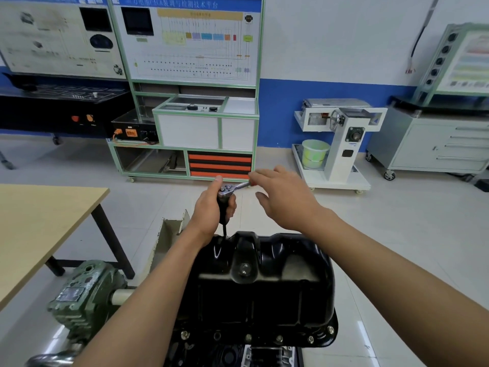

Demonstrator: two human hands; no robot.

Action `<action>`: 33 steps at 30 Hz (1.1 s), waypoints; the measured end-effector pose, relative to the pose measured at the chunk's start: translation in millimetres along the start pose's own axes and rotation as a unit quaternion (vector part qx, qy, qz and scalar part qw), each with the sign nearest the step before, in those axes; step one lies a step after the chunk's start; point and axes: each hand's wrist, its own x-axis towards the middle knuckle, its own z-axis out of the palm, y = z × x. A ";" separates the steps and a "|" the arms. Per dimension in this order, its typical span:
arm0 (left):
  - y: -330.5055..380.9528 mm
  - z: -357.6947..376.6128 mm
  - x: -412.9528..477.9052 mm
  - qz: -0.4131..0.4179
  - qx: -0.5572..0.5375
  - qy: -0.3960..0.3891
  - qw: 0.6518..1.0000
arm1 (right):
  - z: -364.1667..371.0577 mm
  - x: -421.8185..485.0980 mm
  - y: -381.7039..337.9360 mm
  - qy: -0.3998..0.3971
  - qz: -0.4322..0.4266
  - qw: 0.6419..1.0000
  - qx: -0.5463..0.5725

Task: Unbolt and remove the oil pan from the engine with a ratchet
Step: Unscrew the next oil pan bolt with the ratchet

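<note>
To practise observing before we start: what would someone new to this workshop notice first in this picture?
The glossy black oil pan fills the lower middle, bolts showing along its near rim. Just beyond, the left hand grips a ratchet set at the pan's far edge, while the right hand lies open-fingered over its handle.

A pale wooden table (39, 221) stands at the left, a green gearbox (87, 290) near its corner. Across the floor: a green-framed cabinet (190, 123) with orange drawers (219, 161), then a white stand (341, 149) with a bucket (315, 152).
</note>
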 end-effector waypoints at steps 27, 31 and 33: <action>0.9 2.4 -1.4 0.040 0.067 -0.095 0.992 | -7.1 21.2 9.7 -0.002 0.017 0.999 0.033; -3.0 -1.2 2.1 0.037 0.060 -0.128 0.989 | 6.1 35.9 12.3 0.030 -0.055 0.987 0.147; -5.2 -2.7 3.5 0.033 0.054 -0.133 0.989 | 12.0 40.8 11.7 0.029 -0.077 0.984 0.160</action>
